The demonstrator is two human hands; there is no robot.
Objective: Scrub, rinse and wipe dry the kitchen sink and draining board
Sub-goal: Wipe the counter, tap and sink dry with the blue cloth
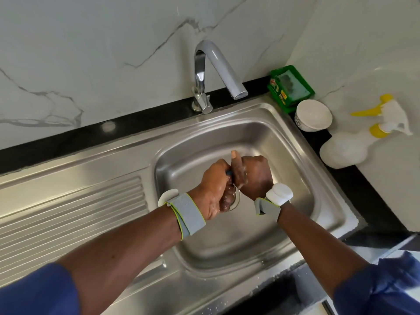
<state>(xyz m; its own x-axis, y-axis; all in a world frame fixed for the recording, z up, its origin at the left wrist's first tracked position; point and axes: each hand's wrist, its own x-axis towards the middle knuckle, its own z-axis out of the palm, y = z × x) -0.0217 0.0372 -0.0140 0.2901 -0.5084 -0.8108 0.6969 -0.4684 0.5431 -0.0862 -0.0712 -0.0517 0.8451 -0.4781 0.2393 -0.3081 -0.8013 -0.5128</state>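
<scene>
The stainless steel sink (pixel 284 142) has its basin on the right and a ribbed draining board (pixel 75 208) on the left. Both my hands meet over the basin, just above the drain (pixel 236 198), which they mostly hide. My left hand (pixel 213 185) is wet and closed in a fist around a small blue item (pixel 228 172), of which only a sliver shows. My right hand (pixel 254 173) presses against the left with its back towards me and its thumb pointing up; its fingers are hidden. No water runs from the chrome tap (pixel 218 67).
At the back right corner stand a green dish soap tub (pixel 291 85) and a small white bowl (pixel 313 115). A white spray bottle (pixel 354 144) with a yellow trigger lies on the right counter. A marble wall rises behind the black counter strip (pixel 91 135).
</scene>
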